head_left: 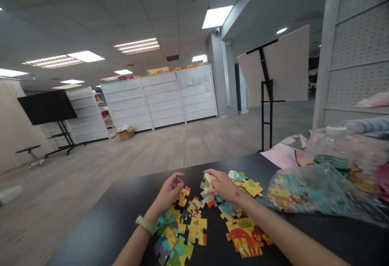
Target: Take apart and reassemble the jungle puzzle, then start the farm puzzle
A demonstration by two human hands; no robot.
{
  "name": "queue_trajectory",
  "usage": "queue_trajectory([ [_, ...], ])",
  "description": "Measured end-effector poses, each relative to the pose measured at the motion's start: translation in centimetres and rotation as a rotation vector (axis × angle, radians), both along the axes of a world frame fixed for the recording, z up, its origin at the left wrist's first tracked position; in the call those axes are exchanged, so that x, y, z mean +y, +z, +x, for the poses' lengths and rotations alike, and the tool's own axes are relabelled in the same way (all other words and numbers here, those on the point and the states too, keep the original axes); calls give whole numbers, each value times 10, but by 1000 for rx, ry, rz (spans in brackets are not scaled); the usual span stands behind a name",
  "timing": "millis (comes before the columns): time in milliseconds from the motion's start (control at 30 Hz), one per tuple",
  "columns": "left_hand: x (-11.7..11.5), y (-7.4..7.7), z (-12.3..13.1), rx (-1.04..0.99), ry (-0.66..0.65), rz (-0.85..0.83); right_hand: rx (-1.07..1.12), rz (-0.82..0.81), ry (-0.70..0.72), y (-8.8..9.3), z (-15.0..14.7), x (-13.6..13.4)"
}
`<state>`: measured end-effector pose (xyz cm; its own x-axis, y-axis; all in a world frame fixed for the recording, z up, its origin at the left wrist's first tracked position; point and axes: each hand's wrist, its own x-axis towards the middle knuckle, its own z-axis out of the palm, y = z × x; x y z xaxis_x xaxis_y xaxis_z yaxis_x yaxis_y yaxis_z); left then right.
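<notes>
Fingers [176,177] curled together on our left hand [167,193], right hand [223,185] open on puzzle pieces [197,230], mostly unjoined across the table [100,221].

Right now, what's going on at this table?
A person is working with two bare hands over a spread of colourful jigsaw pieces on a black table. The left hand is loosely curled just beside the pieces, and nothing shows in its grip. The right hand lies flat on the pieces near the top of the spread. A clear plastic bag with colourful contents sits to the right.
</notes>
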<state>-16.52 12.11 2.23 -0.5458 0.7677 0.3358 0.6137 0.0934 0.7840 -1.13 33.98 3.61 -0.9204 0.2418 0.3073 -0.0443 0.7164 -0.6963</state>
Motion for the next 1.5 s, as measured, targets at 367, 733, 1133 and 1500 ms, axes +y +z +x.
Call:
queue_trajectory([
  [367, -26, 5, 4, 283, 38, -260, -333, 196, -108, 13, 44, 55],
  [733, -50, -9, 135, 412, -153, -307, -304, 216, -19, 2, 169, -13],
  [1133, 50, -5, 159, 277, -260, -225, -175, 144, -89, -6, 153, -14],
  [1500, 34, -1, 167, 56, -383, 17, 26, -124, 125, 0, 169, -24],
])
